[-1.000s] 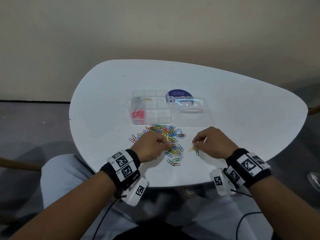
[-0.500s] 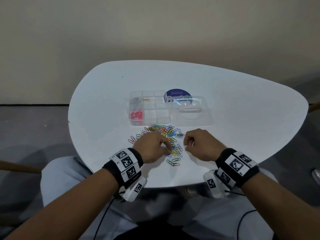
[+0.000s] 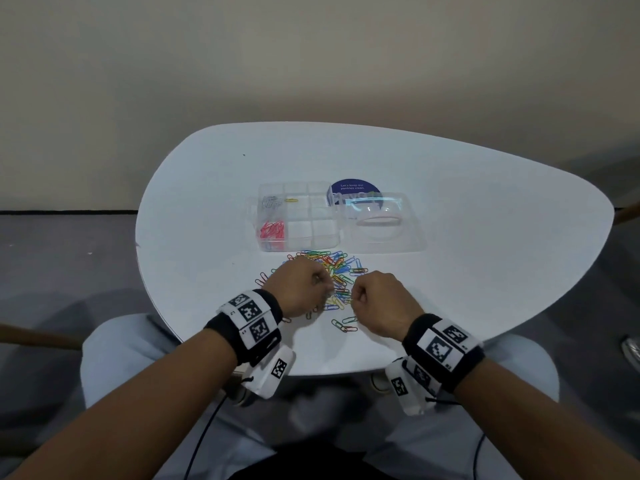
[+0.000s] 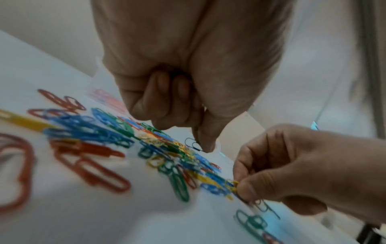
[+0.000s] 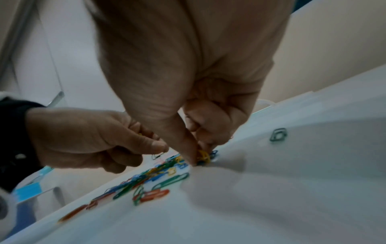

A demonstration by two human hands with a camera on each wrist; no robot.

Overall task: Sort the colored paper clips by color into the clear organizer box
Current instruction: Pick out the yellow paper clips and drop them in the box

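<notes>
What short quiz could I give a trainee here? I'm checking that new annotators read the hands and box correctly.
1. True or false: the lid is closed over the organizer box.
2. Which clip colour does the right hand pinch? A red, B yellow, C green.
3. Fill in: the red clips sit in the box's near-____ compartment.

Key: 1 false, it lies open beside the box. 2 B. 3 left.
</notes>
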